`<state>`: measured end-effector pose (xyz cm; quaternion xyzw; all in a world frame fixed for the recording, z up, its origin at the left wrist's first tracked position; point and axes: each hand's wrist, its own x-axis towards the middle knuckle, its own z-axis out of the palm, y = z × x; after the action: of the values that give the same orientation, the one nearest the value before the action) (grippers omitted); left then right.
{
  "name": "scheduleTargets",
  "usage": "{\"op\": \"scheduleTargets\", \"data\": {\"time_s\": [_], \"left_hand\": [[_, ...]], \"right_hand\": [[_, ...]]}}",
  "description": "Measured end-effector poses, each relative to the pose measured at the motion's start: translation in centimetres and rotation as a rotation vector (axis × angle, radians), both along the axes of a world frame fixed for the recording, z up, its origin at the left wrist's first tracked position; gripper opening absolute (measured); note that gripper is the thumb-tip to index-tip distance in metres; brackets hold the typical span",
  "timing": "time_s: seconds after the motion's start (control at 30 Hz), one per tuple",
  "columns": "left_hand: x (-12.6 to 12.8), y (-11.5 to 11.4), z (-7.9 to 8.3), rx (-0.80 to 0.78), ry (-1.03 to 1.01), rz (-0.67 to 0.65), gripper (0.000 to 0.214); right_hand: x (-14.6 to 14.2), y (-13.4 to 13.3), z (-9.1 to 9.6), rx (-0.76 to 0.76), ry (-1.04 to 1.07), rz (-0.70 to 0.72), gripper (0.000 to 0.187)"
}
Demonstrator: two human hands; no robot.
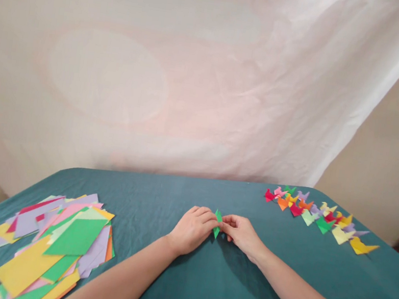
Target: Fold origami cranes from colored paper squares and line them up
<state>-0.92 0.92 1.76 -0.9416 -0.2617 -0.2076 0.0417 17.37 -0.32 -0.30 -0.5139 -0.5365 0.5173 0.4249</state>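
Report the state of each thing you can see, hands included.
Green paper: folded, pointed at both ends
Left hand: holding the green paper
Right hand: pinching the green paper
Paper sheets: heaped, overlapping
Paper birds: folded, in rows
Tablecloth: spread, slightly wrinkled
Hanging cloth: creased

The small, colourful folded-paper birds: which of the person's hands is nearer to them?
Right. The right hand is left of the birds, on their side of the slim green folded paper; the left hand is across that paper, farther from them.
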Motion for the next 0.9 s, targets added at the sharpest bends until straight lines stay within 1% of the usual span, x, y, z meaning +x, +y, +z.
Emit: {"op": "scheduleTargets", "data": {"time_s": [0.13,0.23,0.37,0.43,0.53,0.63,0.73,0.77,0.9], "left_hand": [[-0.1,0.2,-0.2,0.045,0.035,-0.024,0.02],[-0.2,0.3,-0.3,0.059,0.068,-0.045,0.02],[-0.2,0.3,-0.4,0.049,0.088,-0.081,0.021],[-0.2,0.3,-0.4,0.037,0.084,-0.084,0.023],[-0.2,0.3,-0.3,0.022,0.077,-0.083,0.025],[-0.2,0.3,-0.3,0.009,0.086,-0.086,0.025],[-0.2,0.4,-0.3,-0.003,0.103,-0.081,0.024],[-0.2,0.4,-0.4,-0.007,0.108,-0.077,0.023],[-0.1,0.5,-0.5,-0.028,0.116,-0.06,0.022]], "right_hand": [[0.2,0.5,-1.0,0.002,-0.058,0.041,0.029],[0.5,1.1,-2.0,0.066,-0.183,0.067,0.027],[0.6,1.3,-2.7,0.167,-0.305,0.032,0.029],[0.5,1.1,-2.6,0.171,-0.311,0.016,0.031],[0.3,0.7,-2.2,0.193,-0.34,-0.015,0.028],[0.4,0.4,-1.7,0.296,-0.44,-0.018,0.019],[0.7,0.2,-1.3,0.382,-0.518,0.051,0.005],[0.8,0.1,-1.1,0.404,-0.528,0.074,0.003],[1.4,0.0,-0.4,0.487,-0.556,0.17,0.012]]}}
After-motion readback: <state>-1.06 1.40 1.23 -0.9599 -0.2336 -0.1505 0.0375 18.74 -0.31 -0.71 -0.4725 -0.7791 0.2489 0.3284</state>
